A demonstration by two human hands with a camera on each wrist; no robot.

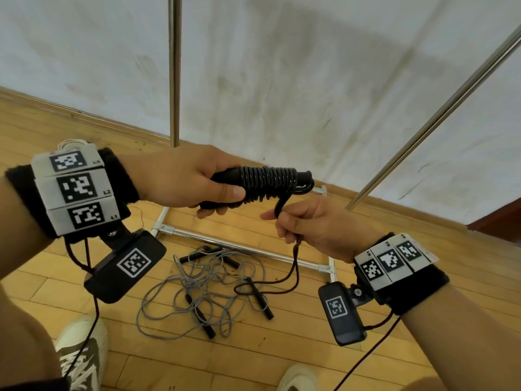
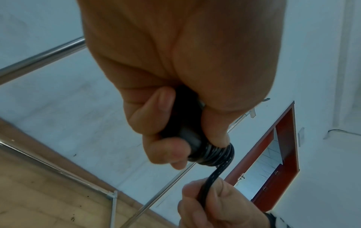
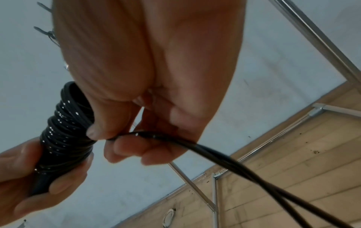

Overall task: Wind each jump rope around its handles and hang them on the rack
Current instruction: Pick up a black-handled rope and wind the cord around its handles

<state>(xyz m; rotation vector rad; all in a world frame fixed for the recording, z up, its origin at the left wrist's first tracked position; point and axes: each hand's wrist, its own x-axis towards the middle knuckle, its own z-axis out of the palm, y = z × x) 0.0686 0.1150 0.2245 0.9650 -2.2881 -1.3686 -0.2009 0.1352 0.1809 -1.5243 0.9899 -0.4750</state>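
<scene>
Black cord sits in tight coils round the paired handles (image 1: 253, 183) of the jump rope, and the left hand (image 1: 189, 179) has its grip wrapped round the bare butt end of those handles, thumb on top, fingers curled beneath — the bundle is held level in front of the person, above the floor. To the right and slightly lower, the right hand (image 1: 307, 224) has its grip pinched on the doubled loose cord (image 1: 294, 258) just below the coils; from the right wrist view two strands run out of the closed fingers (image 3: 125, 148) side by side. That cord hangs down in a loop toward the wooden floor (image 1: 36, 131). Below the hands, a tangle of grey jump ropes (image 1: 203, 289) with black handles lies on the floor beside the bottom rail of the metal rack (image 1: 245, 248) — its upright pole stands behind the left hand, and a slanted bar crosses at far right.
</scene>
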